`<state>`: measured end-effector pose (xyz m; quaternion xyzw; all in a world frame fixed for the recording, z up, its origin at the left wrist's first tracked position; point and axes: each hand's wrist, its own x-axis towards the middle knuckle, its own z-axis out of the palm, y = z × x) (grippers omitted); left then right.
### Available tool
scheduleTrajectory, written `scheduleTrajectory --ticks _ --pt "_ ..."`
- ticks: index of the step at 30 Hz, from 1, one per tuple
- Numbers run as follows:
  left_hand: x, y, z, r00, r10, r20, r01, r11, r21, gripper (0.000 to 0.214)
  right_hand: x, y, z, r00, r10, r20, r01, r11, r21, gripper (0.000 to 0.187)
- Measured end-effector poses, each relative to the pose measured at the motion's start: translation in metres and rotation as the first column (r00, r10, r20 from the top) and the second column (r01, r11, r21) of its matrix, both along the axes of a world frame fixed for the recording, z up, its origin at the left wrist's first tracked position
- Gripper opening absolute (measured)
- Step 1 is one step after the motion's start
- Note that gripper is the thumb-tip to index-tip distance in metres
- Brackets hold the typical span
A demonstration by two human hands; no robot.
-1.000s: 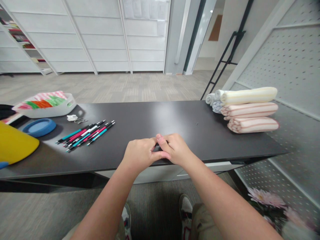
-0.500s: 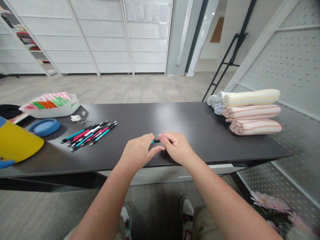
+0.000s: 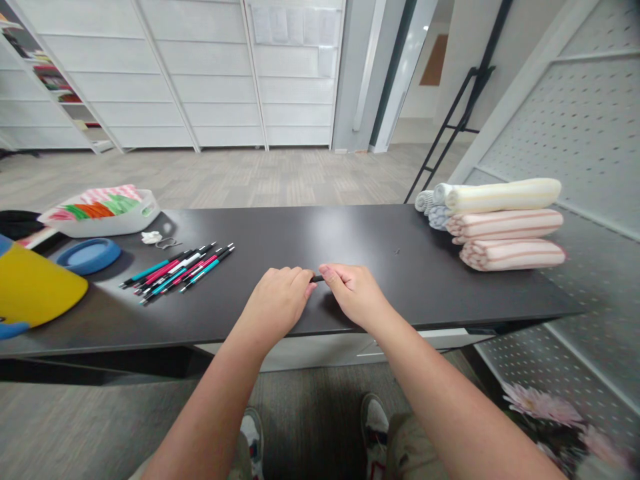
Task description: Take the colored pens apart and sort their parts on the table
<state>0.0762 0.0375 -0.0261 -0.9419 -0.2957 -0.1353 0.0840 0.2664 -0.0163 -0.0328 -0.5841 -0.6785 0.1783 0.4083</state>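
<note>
A pen (image 3: 317, 279) is pinched at both ends, low over the table (image 3: 380, 233) near its front edge. The left hand (image 3: 277, 300) is closed on one end and the right hand (image 3: 353, 293) on the other, so that only a short dark stretch is seen between the fingertips. The hold is judged best served if the pen is kept level and force is applied along its axis, never across it. More pens (image 3: 177, 270) are laid in a row well to the left.

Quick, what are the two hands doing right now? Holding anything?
Left hand: closed, pinching one end of a dark pen.
Right hand: closed, pinching the other end of it.
</note>
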Motion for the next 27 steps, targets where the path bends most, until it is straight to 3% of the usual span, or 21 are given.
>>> scheduleTrajectory --ticks 9,27 --pt "-0.0017 -0.0055 -0.0028 0.991 0.136 0.008 -0.135 0.99 -0.042 0.042 -0.0009 0.0011 -0.0017 1.0 0.004 0.005 -0.004 1.0 -0.029 0.061" --pt "-0.0052 -0.0047 -0.0017 0.983 0.184 0.014 -0.182 0.979 -0.087 0.051 -0.0018 -0.0019 0.0039 0.991 0.133 -0.006 -0.133 0.99 -0.043 0.056"
